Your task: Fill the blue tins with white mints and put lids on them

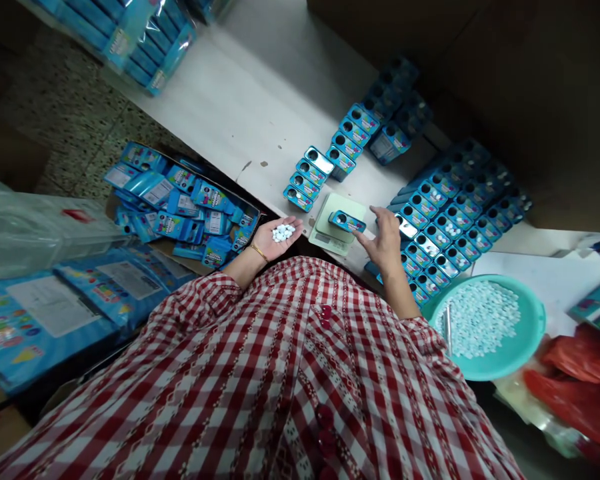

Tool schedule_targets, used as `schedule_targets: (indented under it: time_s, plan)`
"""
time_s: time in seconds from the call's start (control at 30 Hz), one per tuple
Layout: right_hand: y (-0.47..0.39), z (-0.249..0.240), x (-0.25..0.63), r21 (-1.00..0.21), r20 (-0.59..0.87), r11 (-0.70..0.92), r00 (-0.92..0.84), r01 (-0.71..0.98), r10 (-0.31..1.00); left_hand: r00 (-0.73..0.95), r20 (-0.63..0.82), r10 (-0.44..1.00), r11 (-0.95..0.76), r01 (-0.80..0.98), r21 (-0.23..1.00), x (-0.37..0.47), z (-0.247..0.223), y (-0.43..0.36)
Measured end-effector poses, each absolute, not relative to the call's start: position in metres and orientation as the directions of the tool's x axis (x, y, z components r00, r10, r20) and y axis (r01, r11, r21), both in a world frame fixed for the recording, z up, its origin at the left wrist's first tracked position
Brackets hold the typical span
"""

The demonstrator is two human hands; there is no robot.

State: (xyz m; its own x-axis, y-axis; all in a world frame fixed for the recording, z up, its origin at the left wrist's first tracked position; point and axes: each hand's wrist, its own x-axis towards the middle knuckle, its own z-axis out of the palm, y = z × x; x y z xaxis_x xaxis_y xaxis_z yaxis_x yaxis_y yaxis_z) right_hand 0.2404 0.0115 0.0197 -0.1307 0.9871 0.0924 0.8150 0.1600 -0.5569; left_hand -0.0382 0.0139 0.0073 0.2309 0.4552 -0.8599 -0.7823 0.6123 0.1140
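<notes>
My left hand (pixel 276 240) is palm up with a small heap of white candies (pixel 283 233) cupped in it. To its right, a pale kitchen scale (pixel 325 230) stands at the table's edge with one blue candy tin (pixel 347 221) on it. The tin is upright and has a round hole in its top. My right hand (pixel 384 240) is beside the scale with thumb and fingers apart. Its thumb is by the tin's right end; I cannot tell if it touches. Behind the scale, a short row of similar tins (pixel 307 179) stands upright.
Many blue tins (pixel 440 237) stand in rows at right, some with candies on top. A turquoise basin (pixel 537 333) holds loose white candies and a metal tool. An open carton of blue packs (pixel 180 207) is at left. Wrapped tins (pixel 130 40) lie at the far left. Red bags (pixel 580 393) lie at right.
</notes>
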Motion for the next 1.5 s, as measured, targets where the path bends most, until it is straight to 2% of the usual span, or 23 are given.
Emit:
schedule_targets:
  time_s: [0.17,0.33,0.47,0.57,0.67,0.77,0.87,0.97,1.1,1.2,1.3,1.4,1.5]
  plan:
    - [0.016,0.014,0.228,-0.439,-0.118,0.163,-0.236,0.884,0.965,0.223,-0.866,0.448,0.611,-0.783,0.114,-0.034,0.01,0.018]
    - [0.023,0.011,0.221,-0.406,-0.186,0.178,-0.272,0.896,0.944,0.198,-0.882,0.427,0.605,-0.788,0.116,-0.034,0.016,0.022]
    - [0.048,0.008,0.234,-0.433,-0.092,0.161,-0.221,0.887,0.971,0.178,-0.89,0.42,0.59,-0.799,0.118,-0.039,0.014,0.023]
    - [0.092,-0.001,0.249,-0.419,0.018,0.079,-0.078,0.904,0.997,0.162,-0.892,0.421,0.576,-0.808,0.125,-0.042,0.01,0.025]
    - [0.139,-0.016,0.259,-0.394,0.059,-0.018,0.045,0.919,0.997,0.149,-0.897,0.416,0.571,-0.81,0.13,-0.041,0.011,0.027]
    - [0.158,-0.027,0.265,-0.398,0.089,-0.007,0.047,0.918,0.995,0.156,-0.906,0.393,0.591,-0.798,0.119,-0.039,0.016,0.027]
    - [0.128,-0.021,0.278,-0.374,0.165,0.051,0.013,0.926,0.986,0.165,-0.909,0.383,0.603,-0.79,0.111,-0.037,0.017,0.026]
    - [0.064,-0.005,0.293,-0.272,0.157,0.047,-0.004,0.961,0.988,0.173,-0.911,0.375,0.616,-0.78,0.106,-0.035,0.014,0.025]
    - [0.002,0.002,0.301,-0.031,-0.017,-0.015,0.015,0.999,1.0,0.208,-0.915,0.347,0.664,-0.743,0.082,-0.027,0.012,0.026]
    - [-0.004,-0.001,0.3,0.066,-0.084,-0.036,0.042,0.997,0.996,0.242,-0.908,0.342,0.696,-0.715,0.071,-0.018,0.015,0.025]
    - [0.003,0.008,0.291,0.072,-0.048,0.043,-0.04,0.996,0.998,0.269,-0.897,0.352,0.707,-0.704,0.066,-0.013,0.017,0.021]
    - [0.008,0.027,0.266,0.028,-0.012,0.204,-0.204,0.979,0.979,0.279,-0.892,0.356,0.706,-0.706,0.062,-0.014,0.018,0.015]
    - [0.014,0.035,0.228,-0.043,-0.092,0.37,-0.373,0.928,0.923,0.277,-0.889,0.364,0.698,-0.713,0.064,-0.016,0.017,0.01]
